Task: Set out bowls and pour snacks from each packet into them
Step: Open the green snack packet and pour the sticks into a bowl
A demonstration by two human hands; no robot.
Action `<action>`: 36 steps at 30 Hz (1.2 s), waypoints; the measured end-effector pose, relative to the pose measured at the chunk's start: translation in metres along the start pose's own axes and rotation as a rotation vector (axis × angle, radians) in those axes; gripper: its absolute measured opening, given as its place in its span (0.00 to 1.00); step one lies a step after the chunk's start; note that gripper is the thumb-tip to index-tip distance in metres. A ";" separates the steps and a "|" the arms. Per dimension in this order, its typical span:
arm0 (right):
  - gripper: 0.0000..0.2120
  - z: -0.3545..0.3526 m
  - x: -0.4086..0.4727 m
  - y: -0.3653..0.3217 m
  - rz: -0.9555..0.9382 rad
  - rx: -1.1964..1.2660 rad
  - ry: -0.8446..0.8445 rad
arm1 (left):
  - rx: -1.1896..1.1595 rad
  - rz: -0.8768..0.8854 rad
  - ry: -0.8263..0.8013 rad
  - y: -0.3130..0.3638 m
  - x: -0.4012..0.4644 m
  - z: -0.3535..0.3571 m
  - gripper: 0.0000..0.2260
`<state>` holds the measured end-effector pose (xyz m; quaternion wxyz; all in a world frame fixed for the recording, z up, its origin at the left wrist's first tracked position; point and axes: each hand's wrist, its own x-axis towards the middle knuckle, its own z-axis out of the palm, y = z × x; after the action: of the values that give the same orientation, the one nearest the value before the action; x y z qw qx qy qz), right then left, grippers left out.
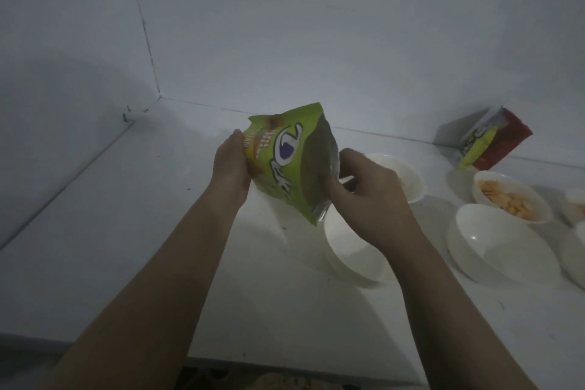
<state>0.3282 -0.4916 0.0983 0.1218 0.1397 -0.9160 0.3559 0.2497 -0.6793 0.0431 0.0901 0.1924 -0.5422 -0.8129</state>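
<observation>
A green snack packet (pixel 285 161) is held on its side above the white counter (pixel 126 231). My left hand (pixel 231 168) grips its closed end. My right hand (pixel 364 193) pinches the edge of its open mouth, which faces right. An empty white bowl (pixel 348 250) sits just below the packet, partly hidden by my right wrist. Behind my right hand stands another white bowl (pixel 405 177). Further right, one bowl (pixel 506 196) holds orange snacks and a second one (pixel 493 241) looks empty.
More packets, green and red (pixel 493 142), lean against the back wall at the right. Parts of two more bowls (pixel 576 209) show at the right edge. Walls close the counter at the back and left. Its front edge runs along the bottom.
</observation>
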 end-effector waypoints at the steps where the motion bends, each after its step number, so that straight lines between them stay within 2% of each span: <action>1: 0.10 -0.002 0.000 0.001 -0.017 0.017 0.052 | 0.034 0.018 0.007 0.000 0.000 0.005 0.16; 4: 0.12 -0.013 0.005 0.011 -0.063 -0.038 0.178 | 0.101 0.076 0.026 -0.001 0.003 0.019 0.15; 7: 0.10 -0.025 0.006 0.031 -0.012 -0.046 0.176 | 0.161 0.123 0.066 -0.007 0.004 0.031 0.15; 9: 0.05 -0.031 0.002 0.044 0.052 0.050 0.127 | 0.201 0.153 0.105 -0.012 0.004 0.035 0.16; 14: 0.06 -0.039 -0.006 0.048 0.053 0.314 0.155 | 0.212 0.305 0.155 -0.019 -0.005 0.047 0.14; 19: 0.06 -0.040 0.002 0.065 0.003 0.180 0.221 | 0.244 0.441 0.206 -0.024 -0.011 0.053 0.15; 23: 0.08 -0.044 0.005 0.078 -0.024 0.083 0.112 | 0.233 0.462 0.228 -0.027 -0.014 0.054 0.14; 36: 0.08 -0.039 0.001 0.091 -0.055 0.062 0.086 | 0.326 0.580 0.215 -0.025 -0.020 0.054 0.14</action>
<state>0.3014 -0.4007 0.0705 0.1663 0.1532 -0.8942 0.3863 0.2475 -0.6164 0.0429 0.3421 0.1265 -0.6846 -0.6312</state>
